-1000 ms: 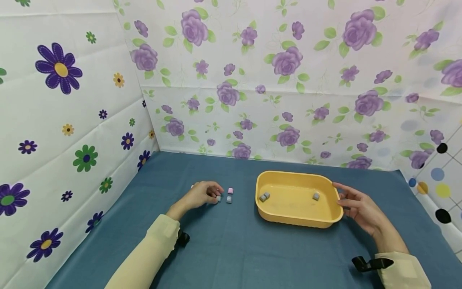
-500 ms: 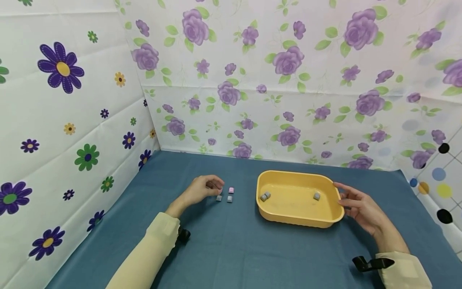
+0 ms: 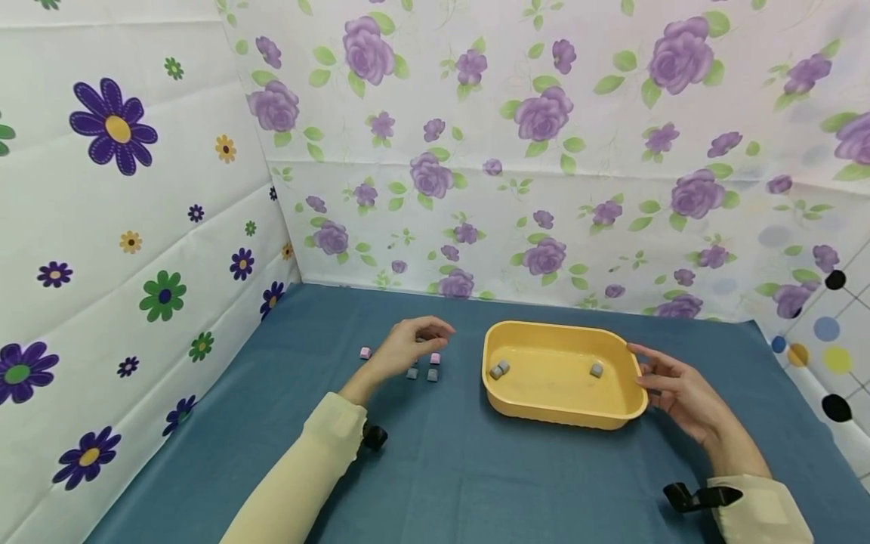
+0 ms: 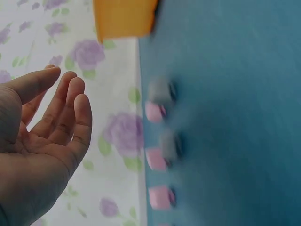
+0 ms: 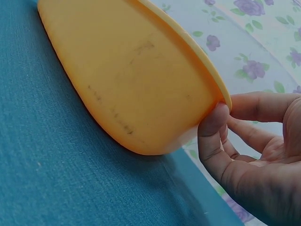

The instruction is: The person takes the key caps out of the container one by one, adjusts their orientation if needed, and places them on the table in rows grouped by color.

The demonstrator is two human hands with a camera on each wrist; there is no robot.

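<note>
My left hand (image 3: 411,344) hovers over a group of small cubes with its fingers loosely bent and nothing between them, as the left wrist view confirms. Below it lie a pink cube (image 3: 435,358) and two grey cubes, one (image 3: 433,375) in front of that pink one and the other (image 3: 411,373) to the left. Another pink cube (image 3: 365,353) sits left of the hand, and one more is mostly hidden behind the fingers. On the right, my right hand (image 3: 683,393) pinches the rim of a yellow plastic basin (image 5: 141,84), thumb against the outer wall.
Several grey cubes lie inside the basin, two together (image 3: 499,369) at its left end and one (image 3: 596,370) at the right. A blue cloth (image 3: 489,483) covers the table. Flower-printed sheets (image 3: 476,189) hang behind and on the left.
My left hand has lifted from the cubes and moved right and away from me, uncovering the left pink cube. The right hand and basin stay in place.
</note>
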